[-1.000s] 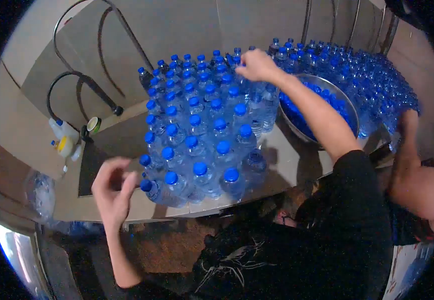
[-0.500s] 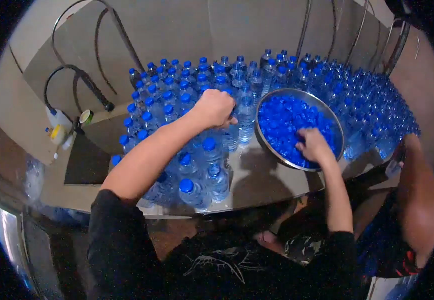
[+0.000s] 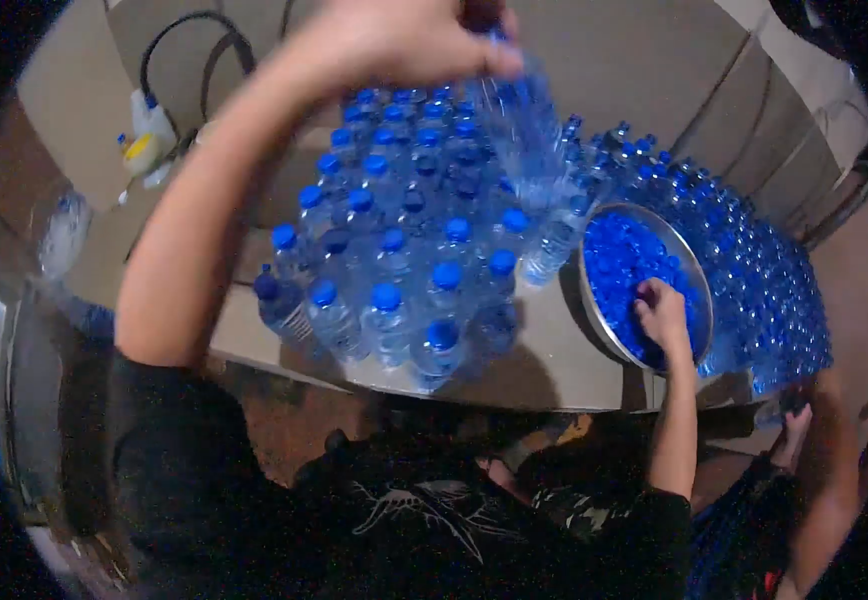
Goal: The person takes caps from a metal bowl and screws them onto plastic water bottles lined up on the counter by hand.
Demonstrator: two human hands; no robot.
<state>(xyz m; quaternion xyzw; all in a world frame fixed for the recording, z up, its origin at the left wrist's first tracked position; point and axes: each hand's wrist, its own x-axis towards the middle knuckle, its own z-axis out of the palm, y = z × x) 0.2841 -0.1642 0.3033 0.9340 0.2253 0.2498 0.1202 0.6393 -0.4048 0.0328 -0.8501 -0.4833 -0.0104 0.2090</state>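
Observation:
My left hand [image 3: 414, 40] is raised at the top centre, its fingers closed round the top of a clear plastic bottle [image 3: 524, 125], which hangs slightly tilted and blurred by motion. Below it, many bottles with blue caps [image 3: 386, 297] stand in rows on the counter [image 3: 594, 380]. Inside a round metal bowl [image 3: 706, 338] lie loose blue caps [image 3: 629, 255]. My right hand [image 3: 662, 312] reaches into this bowl with its fingers curled together among the caps; whatever they pinch is too small to make out.
Densely packed bottles [image 3: 764, 270] fill the counter's right side. A co-worker's arm [image 3: 824, 480] is at the lower right. A dark hose [image 3: 189, 20] curves at the upper left, near a yellow and white container [image 3: 144, 150].
My left hand has risen from among the bottles, lifting one bottle. My right hand remains in the bowl, where it went after leaving the back of the bottles. The view has shifted.

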